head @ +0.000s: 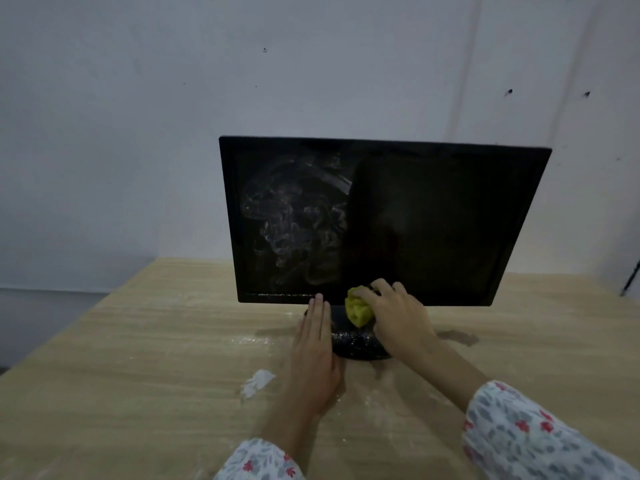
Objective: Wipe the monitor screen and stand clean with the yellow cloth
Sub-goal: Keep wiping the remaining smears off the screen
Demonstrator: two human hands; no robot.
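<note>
A black monitor (429, 216) stands on a wooden table, its screen off. White dusty smears cover the left half of the screen; the right half looks dark and clean. My right hand (398, 317) grips a bunched yellow cloth (358, 306) at the bottom bezel, just above the stand. The round black stand base (356, 344) is speckled with white dust. My left hand (313, 348) lies flat, fingers together, on the left side of the base with fingertips touching the monitor's lower edge.
The wooden table (138, 375) has white powder scattered near the stand and a small white clump (258, 381) left of my left wrist. A pale wall stands close behind the monitor. The table's left edge drops to a dark floor.
</note>
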